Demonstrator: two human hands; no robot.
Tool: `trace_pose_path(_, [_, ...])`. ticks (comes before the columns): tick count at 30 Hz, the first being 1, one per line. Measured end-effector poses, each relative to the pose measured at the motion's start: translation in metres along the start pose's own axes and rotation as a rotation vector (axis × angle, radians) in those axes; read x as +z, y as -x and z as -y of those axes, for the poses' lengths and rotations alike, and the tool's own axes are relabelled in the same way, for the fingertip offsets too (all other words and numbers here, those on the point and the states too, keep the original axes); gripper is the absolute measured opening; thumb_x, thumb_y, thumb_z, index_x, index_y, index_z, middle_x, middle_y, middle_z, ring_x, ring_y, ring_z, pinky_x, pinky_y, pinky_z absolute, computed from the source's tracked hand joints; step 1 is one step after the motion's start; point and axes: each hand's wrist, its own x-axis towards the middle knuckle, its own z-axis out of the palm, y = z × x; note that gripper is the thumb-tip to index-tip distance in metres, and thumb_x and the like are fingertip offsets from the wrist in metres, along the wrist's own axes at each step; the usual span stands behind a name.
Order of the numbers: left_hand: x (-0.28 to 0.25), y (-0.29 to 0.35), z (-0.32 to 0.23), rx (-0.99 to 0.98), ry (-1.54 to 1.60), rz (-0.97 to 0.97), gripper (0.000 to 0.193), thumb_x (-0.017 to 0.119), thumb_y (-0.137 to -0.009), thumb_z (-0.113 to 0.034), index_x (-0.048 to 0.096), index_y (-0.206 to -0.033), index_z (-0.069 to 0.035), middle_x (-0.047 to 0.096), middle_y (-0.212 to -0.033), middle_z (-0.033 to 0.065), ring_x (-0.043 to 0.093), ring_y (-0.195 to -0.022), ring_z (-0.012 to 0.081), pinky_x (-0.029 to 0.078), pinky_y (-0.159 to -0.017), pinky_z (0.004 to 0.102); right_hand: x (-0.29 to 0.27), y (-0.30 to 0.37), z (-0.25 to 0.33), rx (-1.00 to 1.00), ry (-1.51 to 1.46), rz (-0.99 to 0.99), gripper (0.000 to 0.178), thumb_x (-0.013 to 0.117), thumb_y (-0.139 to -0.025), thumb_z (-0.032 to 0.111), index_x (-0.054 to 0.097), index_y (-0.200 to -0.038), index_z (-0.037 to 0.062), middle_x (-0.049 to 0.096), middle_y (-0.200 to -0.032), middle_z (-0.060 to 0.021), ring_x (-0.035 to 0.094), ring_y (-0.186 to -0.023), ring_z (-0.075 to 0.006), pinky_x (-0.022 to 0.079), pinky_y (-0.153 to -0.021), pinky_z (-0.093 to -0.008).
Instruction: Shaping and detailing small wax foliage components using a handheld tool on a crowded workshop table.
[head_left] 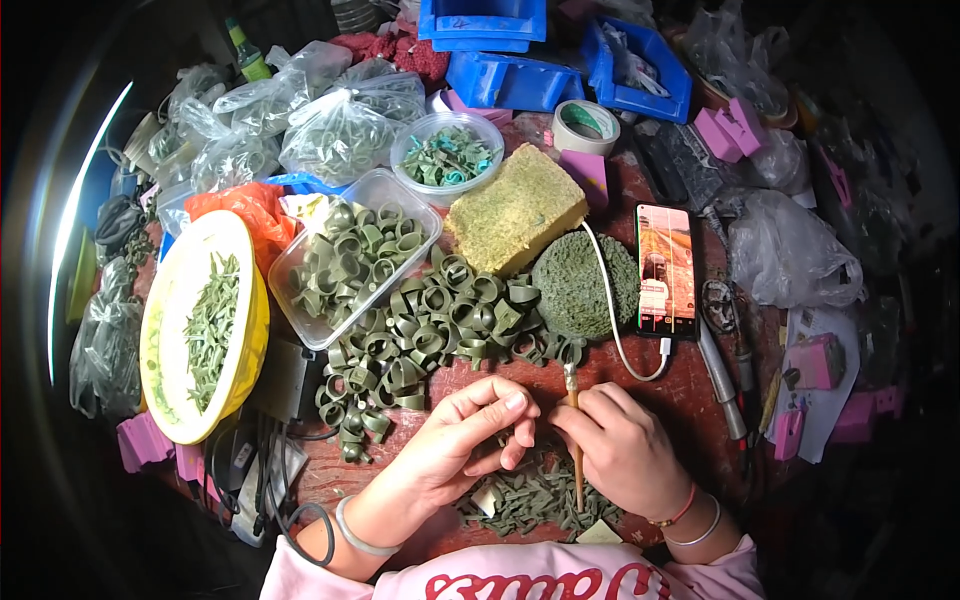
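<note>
My right hand (pixel 622 440) is closed around a thin brown wooden-handled tool (pixel 578 478) with a pale, silvery upper end. Close beside it, my left hand (pixel 478 430) has its fingers curled in toward the thumb; anything between them is too small to make out. Small dark green strips (pixel 540 505) lie in a heap beneath both hands. Ahead of the left hand spreads a pile of green wax-like ring pieces (pixel 430 335). A round, rough green pad (pixel 585 285) lies beyond the tool's tip, next to a yellowish sponge block (pixel 517 210).
At left stand a tilted yellow basin (pixel 255 345) of green strips and a clear tub (pixel 290 285) of rings. A lit phone (pixel 666 270) with a white cable (pixel 612 300) lies to the right. Blue bins (pixel 515 82), a tape roll (pixel 585 128) and plastic bags (pixel 340 130) line the back.
</note>
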Motion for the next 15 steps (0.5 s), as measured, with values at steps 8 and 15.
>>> trace_pose_path(8, [0.002,0.0004,0.0006,-0.031,-0.05,-0.039,0.012,0.06,-0.092,-0.014,0.06,-0.098,-0.003,0.062,-0.08,0.0067,0.055,-0.058,0.0083,0.028,-0.04,0.0138,-0.001,0.0017,0.0013,-0.015,0.161,-0.014,0.021,0.059,-0.075,0.006,0.06,-0.095,0.001,0.049,-0.077,-0.0068,0.055,-0.075,-0.0202,0.049,-0.063,-0.0304])
trace_pose_path(15, [-0.0008,0.0005,0.001,-0.037,-0.083,-0.031,0.015,0.064,-0.09,-0.012,0.062,-0.103,-0.005,0.064,-0.092,0.0057,0.057,-0.067,0.0061,0.035,-0.048,0.0132,-0.003,-0.0003,-0.0005,0.05,-0.107,-0.137,0.023,0.067,-0.072,0.001,0.061,-0.094,0.0035,0.054,-0.075,-0.0081,0.06,-0.069,-0.0212,0.05,-0.061,-0.0328])
